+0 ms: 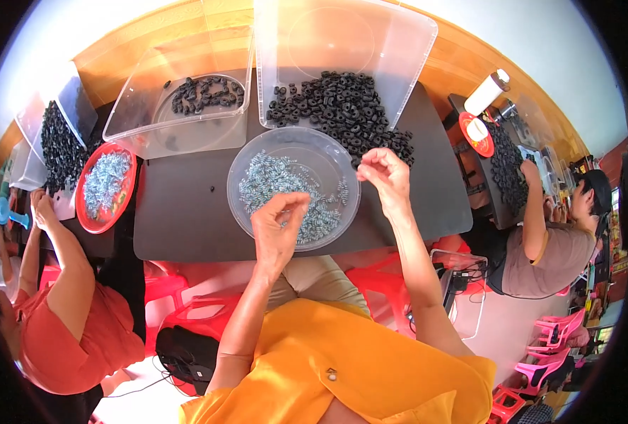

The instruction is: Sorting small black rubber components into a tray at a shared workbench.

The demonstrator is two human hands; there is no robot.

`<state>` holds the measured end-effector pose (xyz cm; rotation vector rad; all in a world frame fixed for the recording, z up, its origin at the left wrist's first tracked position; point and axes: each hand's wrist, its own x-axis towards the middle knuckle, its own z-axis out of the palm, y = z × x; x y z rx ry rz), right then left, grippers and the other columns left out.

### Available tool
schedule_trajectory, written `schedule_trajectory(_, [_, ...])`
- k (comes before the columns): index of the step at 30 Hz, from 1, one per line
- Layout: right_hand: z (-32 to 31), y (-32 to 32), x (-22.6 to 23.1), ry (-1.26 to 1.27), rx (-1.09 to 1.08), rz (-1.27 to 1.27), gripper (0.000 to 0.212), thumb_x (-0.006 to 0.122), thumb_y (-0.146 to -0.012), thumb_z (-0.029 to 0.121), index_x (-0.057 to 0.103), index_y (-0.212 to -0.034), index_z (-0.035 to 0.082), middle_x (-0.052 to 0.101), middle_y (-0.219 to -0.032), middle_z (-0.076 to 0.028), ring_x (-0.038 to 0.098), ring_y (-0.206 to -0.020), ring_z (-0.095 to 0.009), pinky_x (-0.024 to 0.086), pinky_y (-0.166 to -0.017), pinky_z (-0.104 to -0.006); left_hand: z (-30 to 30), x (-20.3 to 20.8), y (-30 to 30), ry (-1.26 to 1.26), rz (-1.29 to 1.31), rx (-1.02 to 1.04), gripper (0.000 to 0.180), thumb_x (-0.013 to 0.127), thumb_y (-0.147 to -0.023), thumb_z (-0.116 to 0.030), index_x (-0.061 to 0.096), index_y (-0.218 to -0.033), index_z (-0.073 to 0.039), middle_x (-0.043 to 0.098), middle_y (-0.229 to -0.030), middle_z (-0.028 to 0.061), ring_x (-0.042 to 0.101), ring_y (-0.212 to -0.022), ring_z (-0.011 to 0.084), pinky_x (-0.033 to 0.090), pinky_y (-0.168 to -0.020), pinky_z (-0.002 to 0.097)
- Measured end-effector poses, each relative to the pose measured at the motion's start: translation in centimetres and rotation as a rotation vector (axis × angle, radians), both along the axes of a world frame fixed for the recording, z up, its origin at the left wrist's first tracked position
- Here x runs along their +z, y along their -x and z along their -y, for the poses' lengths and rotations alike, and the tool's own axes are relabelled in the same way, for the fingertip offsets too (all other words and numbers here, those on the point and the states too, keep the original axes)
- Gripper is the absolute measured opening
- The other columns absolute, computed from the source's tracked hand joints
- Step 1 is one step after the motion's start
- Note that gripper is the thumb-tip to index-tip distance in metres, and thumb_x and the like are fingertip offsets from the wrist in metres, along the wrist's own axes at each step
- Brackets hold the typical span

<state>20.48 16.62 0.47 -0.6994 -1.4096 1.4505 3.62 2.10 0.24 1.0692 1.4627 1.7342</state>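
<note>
A round clear plastic bowl (351, 208) with many small bluish metal springs (275, 177) stands in front of me on the dark table. My left hand (280, 230) hovers over the bowl's near side, thumb and fingers drawn together in a pinch; anything between them is too small to make out. Just right of the bowl, my right hand (388, 178) pinches at the near edge of a heap of small black plastic parts (339, 102), with one black piece at its fingertips. The heap spills from a clear plastic bin (406, 49) tipped toward me.
Another clear bin (141, 116) at the back left holds fewer black parts. A red tray (93, 222) of springs stands left, beside a co-worker in a red top (80, 332). Another co-worker (551, 254) sits right, at a table of black parts. Red stools (201, 311) stand below.
</note>
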Motion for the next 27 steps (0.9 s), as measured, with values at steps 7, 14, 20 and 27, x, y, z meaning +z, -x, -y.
schedule_trajectory(7, [5.3,1.2,1.4,0.101,0.18,-0.03,0.012,0.064,-0.078,-0.004,0.058,-0.087,-0.001,0.06,-0.085,-0.006,0.062,-0.077,-0.013,0.052,-0.072,-0.0261,-0.5,0.8,-1.6,0.004,0.307,-0.144,0.014,0.066,-0.077,0.001,0.065,-0.091,0.0,0.065,-0.091,0.0058,0.061,-0.082,0.0107,0.049,-0.073,0.0245])
schedule_trajectory(14, [2.8,1.3,2.6,-0.484,-0.169,0.628,0.01,0.064,-0.074,0.0,0.067,-0.082,0.005,0.062,-0.075,-0.007,0.059,-0.07,-0.018,0.048,-0.06,-0.0288,0.1,0.1,-0.7,-0.023,0.521,-0.115,0.014,0.064,-0.079,0.002,0.063,-0.093,0.002,0.065,-0.088,0.0066,0.062,-0.079,0.0116,0.051,-0.072,0.0241])
schedule_trajectory(20, [0.7,2.4,1.4,-0.979,-0.172,1.286,0.012,0.073,-0.063,0.013,0.069,-0.074,0.009,0.054,-0.078,-0.002,0.047,-0.086,-0.022,0.036,-0.073,-0.0371,0.0,-0.5,-0.5,-0.026,0.491,-0.083,0.013,0.063,-0.08,0.003,0.063,-0.093,0.004,0.065,-0.088,0.0087,0.063,-0.078,0.0139,0.053,-0.072,0.0254])
schedule_trajectory(27, [1.0,3.4,0.2,-1.022,0.001,1.368,0.004,0.065,-0.064,0.007,0.064,-0.068,0.007,0.06,-0.074,-0.005,0.051,-0.084,-0.022,0.033,-0.073,-0.0372,-0.1,-0.5,-0.4,-0.013,0.505,-0.094,0.014,0.062,-0.08,0.004,0.062,-0.094,0.005,0.064,-0.088,0.0088,0.063,-0.078,0.0136,0.053,-0.072,0.0252])
